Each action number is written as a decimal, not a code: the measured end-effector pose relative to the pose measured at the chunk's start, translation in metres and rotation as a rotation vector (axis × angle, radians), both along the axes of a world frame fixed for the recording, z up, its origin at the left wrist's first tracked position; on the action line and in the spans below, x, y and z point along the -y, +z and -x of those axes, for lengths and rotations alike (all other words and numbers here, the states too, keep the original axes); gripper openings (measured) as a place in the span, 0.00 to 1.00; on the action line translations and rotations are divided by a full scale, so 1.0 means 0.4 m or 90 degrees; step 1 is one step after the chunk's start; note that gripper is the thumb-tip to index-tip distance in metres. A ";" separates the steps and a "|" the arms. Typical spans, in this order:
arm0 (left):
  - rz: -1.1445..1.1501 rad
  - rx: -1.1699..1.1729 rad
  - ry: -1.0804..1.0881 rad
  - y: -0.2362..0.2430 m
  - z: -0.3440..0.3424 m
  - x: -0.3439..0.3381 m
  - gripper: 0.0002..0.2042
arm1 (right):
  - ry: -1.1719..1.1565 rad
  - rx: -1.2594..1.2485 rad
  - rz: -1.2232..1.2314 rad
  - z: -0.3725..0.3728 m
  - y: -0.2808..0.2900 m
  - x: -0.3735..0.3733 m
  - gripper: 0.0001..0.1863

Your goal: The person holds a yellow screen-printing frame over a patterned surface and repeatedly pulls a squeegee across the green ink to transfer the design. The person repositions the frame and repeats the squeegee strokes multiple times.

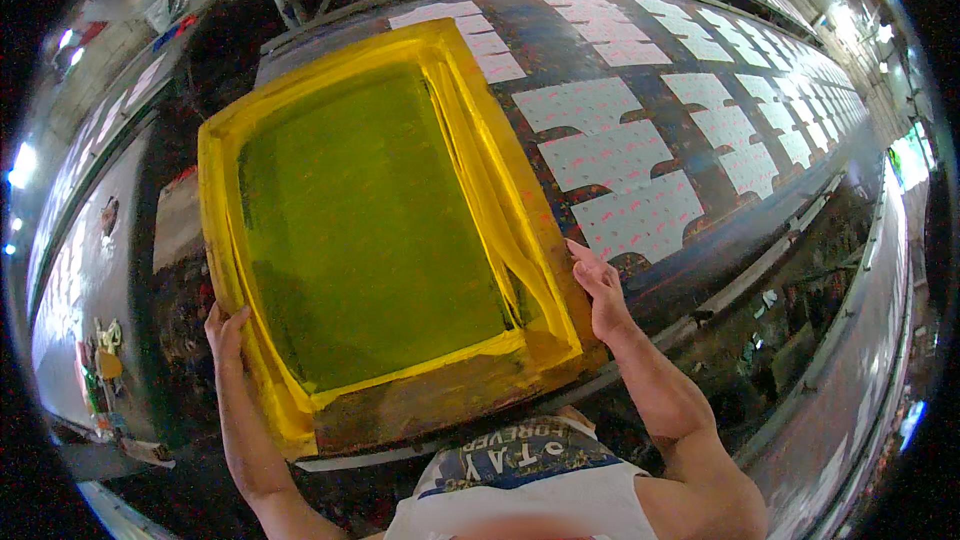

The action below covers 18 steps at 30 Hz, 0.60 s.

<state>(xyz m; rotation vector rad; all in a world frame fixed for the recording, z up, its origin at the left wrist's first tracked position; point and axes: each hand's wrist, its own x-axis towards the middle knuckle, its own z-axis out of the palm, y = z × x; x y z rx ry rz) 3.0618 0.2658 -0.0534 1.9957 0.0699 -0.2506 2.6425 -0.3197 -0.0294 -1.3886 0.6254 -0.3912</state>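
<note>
A large screen printing frame [370, 230] with green mesh and yellow-taped borders fills the middle of the view, tilted a little to the left. My left hand [228, 332] grips its left side near the lower corner, the thumb on the yellow border and the other fingers mostly hidden behind the edge. On the right side, my right hand [598, 290] holds the frame's outer edge, its fingers against the side. The frame's near end is close to my body, and its far end lies over the end of a long dark table [650, 85].
Rows of white cut pieces with small red marks [635, 160] lie along the table to the right. A rail [740, 300] runs along its near side. Another table [110, 230] on the left carries small items, including a yellow-orange container [109, 365]. More tables stand behind and at right.
</note>
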 end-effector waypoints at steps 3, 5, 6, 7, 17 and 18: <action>-0.045 0.018 0.017 0.014 0.014 0.035 0.32 | 0.006 -0.002 0.020 0.008 0.006 0.022 0.43; -0.014 -0.019 0.039 0.023 0.025 0.059 0.36 | 0.004 -0.001 0.016 0.012 0.004 0.036 0.44; -0.027 -0.026 0.034 0.029 0.031 0.071 0.37 | -0.001 0.000 0.004 0.015 0.002 0.042 0.46; -0.043 -0.030 0.029 0.036 0.035 0.082 0.38 | -0.007 0.000 -0.009 0.019 -0.002 0.048 0.49; -0.063 -0.017 0.009 -0.037 -0.010 0.084 0.39 | 0.028 -0.016 0.032 0.047 -0.012 0.098 0.47; 0.022 -0.025 0.014 -0.045 -0.016 0.081 0.39 | 0.032 -0.031 0.042 0.050 -0.008 0.098 0.50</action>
